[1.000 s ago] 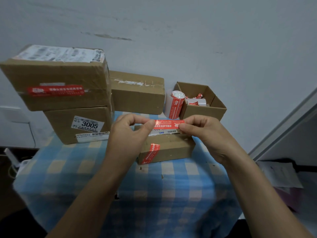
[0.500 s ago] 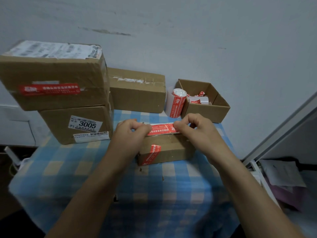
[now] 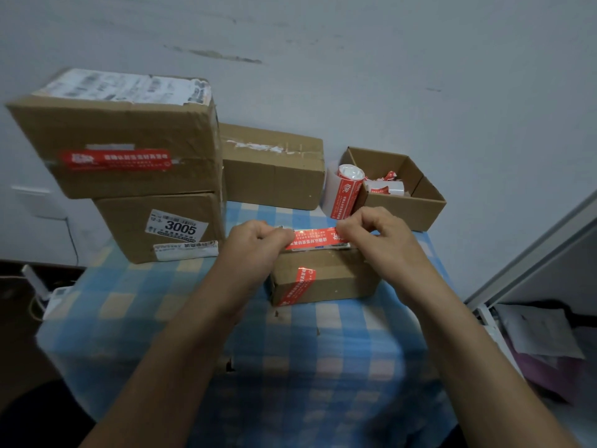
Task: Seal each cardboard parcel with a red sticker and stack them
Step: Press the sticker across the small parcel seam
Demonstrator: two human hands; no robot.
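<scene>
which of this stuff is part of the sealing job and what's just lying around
Job: red sticker, pinched by left hand and right hand; small parcel under it; stacked parcels; back parcel; sticker roll; open scrap box.
Lying about: papers on the right; wall socket.

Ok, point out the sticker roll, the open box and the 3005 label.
sticker roll point(image 3: 347, 197): head view, red printed side.
open box point(image 3: 416, 212): head view, front wall.
3005 label point(image 3: 180, 227): head view, on the digits.

Around the small box point(image 3: 323, 279), the stacked boxes point(image 3: 129, 150) wall off 10 o'clock, another box point(image 3: 274, 176) blocks 12, and the sticker roll point(image 3: 344, 195) plus open box point(image 3: 429, 205) crowd 1 to 2. The tablecloth point(image 3: 129, 302) lies bare at 8 to 9 and at 6.
</scene>
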